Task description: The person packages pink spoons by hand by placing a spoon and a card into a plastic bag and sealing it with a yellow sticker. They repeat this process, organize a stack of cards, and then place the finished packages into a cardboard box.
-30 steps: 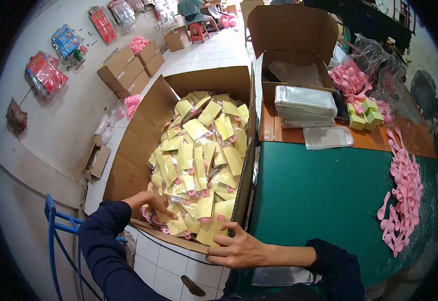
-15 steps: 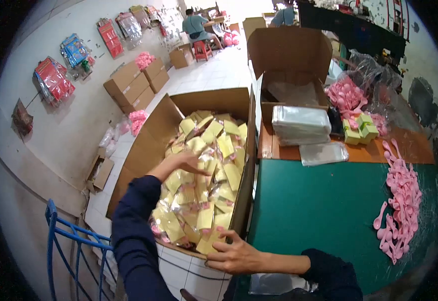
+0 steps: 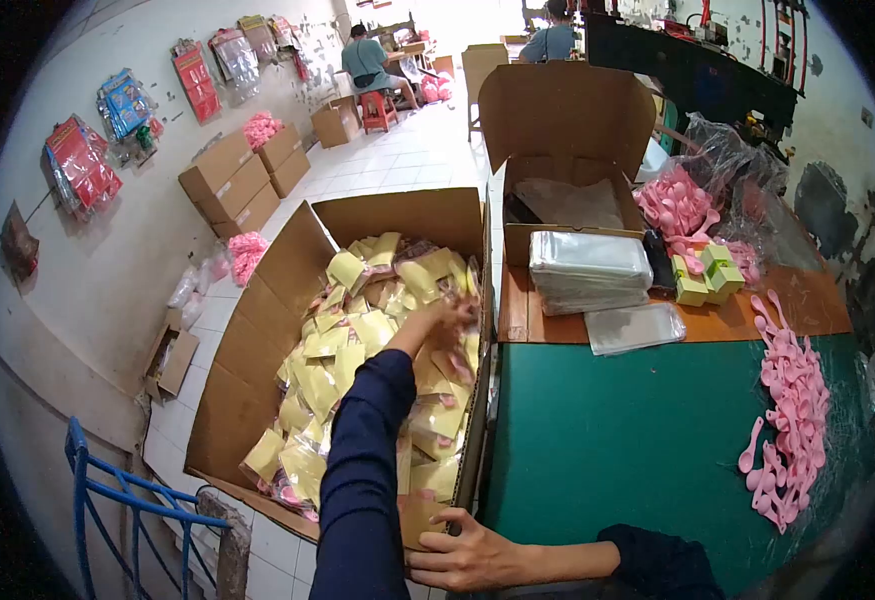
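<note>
Head view. Left hand [image 3: 447, 320]: fingers down among yellow packets [image 3: 357, 340], blurred; cannot tell whether they pinch one or lie loose. Hand sits against the right inner wall of the box [image 3: 257, 330], about midway along it. Right hand [image 3: 462, 555]: fingers curled round the box's near right corner, thumb up on the rim. Both sleeves dark blue.

Box: large, cardboard, flaps open, standing on the floor [image 3: 407, 150] hard against the table [image 3: 637, 430], heaped with packets.

Table: green top, bare in the middle. Pink spoons [image 3: 792, 400] strewn along its right edge. Far end: brown board, stack of clear bags [image 3: 587, 270], small green cartons [image 3: 702, 280], an open carton [image 3: 557, 130] behind.

Room: white tiled floor. Brown cartons [image 3: 232, 180] stacked along the left wall, coloured packs [image 3: 77, 160] hanging above. Blue rack [image 3: 127, 500] near left. Two people [image 3: 367, 55] seated at the far end, backs turned.
</note>
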Demonstrator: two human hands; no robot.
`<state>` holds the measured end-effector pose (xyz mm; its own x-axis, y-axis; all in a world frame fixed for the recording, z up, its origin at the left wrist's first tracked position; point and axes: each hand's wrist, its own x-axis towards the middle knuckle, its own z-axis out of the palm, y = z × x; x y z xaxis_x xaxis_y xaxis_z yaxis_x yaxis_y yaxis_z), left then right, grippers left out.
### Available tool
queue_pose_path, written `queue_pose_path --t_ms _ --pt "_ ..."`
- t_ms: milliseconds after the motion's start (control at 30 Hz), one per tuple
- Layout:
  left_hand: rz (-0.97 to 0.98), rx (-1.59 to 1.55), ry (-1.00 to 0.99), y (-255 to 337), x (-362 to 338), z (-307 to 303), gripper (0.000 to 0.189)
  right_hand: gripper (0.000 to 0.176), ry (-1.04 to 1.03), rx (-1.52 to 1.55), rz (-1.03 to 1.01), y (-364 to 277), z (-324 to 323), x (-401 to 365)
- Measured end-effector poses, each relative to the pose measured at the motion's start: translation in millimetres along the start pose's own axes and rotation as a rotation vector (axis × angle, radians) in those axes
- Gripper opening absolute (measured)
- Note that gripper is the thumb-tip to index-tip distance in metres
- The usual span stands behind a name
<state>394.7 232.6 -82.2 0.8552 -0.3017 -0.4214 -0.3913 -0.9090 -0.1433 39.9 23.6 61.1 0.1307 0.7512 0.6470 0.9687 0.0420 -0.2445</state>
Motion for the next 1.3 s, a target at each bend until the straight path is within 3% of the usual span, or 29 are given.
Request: queue_pose_path --t_ms 100,200,300,333,433,500,567,633,700,800,1033,1067,1200,1300 --pt "0.047 0.063 -0.035 20.4 -34.3 -16.2 0.066 0.008 0.059 0.025 0.0 0.1 5.6 1.2" --pt "0.023 0.121 0.094 25.1 -38.0 -20.9 0.067 0.005 0.051 0.008 -0.008 0.9 6.6 -0.6" --pt "0.014 0.471 0.865 -11.8 24.7 51.4 0.079 0.004 0.033 0.006 -0.021 1.9 2.5 0.5" --pt "-0.002 0.211 0.551 1.2 0.7 13.5 0.079 0.007 0.039 0.023 -0.021 1.2 3.5 -0.1" --pt "0.252 -0.453 0.106 -4.3 -62.6 -55.3 0.088 0.009 0.063 0.01 -0.025 1.6 6.5 0.5" --pt "0.183 -0.365 0.085 8.4 -122.4 -81.1 0.098 0.006 0.033 0.004 -0.021 1.1 2.6 1.8" --pt "0.28 -0.239 -0.061 6.2 -151.9 -50.8 0.105 0.004 0.065 0.023 -0.025 0.2 4.6 1.9" --pt "0.343 0.079 -0.246 57.1 -212.2 -41.8 0.106 0.004 0.06 0.0 -0.025 1.0 3.8 2.3" --pt "0.373 0.041 0.073 78.2 -239.2 -1.8 0.1 0.007 -0.014 -0.019 -0.026 2.0 0.5 0.1" --pt "0.328 0.071 0.083 80.1 -231.6 4.0 0.118 0.007 -0.007 -0.022 -0.018 3.0 0.8 2.8" --pt "0.305 0.17 0.178 84.4 -239.6 -4.3 0.104 0.006 0.081 0.006 -0.026 0.6 3.9 2.0" --pt "0.302 0.154 0.061 85.0 -248.2 -15.6 0.097 0.006 0.084 0.004 -0.026 0.8 4.7 1.8" --pt "0.367 -0.147 -0.269 74.4 -278.9 -29.0 0.1 0.007 0.082 0.0 -0.029 1.2 6.5 -0.1" --pt "0.407 0.042 -0.372 96.0 -297.2 -9.3 0.096 0.006 0.116 -0.003 -0.037 1.5 7.5 0.5"
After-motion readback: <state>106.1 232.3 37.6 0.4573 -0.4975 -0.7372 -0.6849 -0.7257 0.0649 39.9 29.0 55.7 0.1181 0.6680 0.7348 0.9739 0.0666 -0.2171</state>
